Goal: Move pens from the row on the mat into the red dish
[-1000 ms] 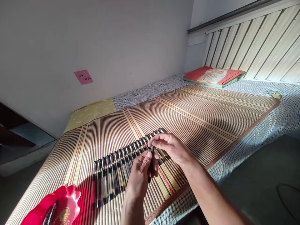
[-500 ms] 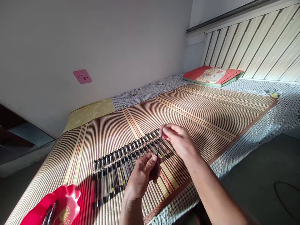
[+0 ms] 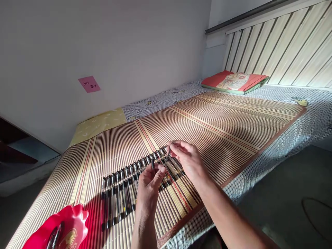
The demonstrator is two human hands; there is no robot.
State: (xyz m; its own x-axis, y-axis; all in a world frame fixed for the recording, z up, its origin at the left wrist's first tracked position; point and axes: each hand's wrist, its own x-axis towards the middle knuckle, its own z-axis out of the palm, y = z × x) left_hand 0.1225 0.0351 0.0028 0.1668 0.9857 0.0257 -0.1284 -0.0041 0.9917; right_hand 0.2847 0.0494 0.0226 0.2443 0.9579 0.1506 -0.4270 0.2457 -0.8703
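Observation:
My left hand (image 3: 148, 182) pinches a small dark pen cap (image 3: 153, 163) between its fingertips, held upright. My right hand (image 3: 187, 159) grips a thin pen body (image 3: 167, 158), tilted, its lower end close to the cap but apart from it. Both hands hover just above a long row of several capped pens (image 3: 124, 188) laid side by side on the striped bamboo mat (image 3: 220, 128). The right end of the row is partly hidden behind my hands.
A red scalloped dish (image 3: 58, 230) with a few dark pens sits at the mat's near left corner. A red and floral pillow (image 3: 234, 81) lies at the far end by the slatted headboard. A pink note (image 3: 89, 84) sticks on the wall. The bed's checked edge drops off on the right.
The pen has come apart: my right hand drew the body up and away, then back left. My left hand turned palm up and now holds the cap at its fingertips.

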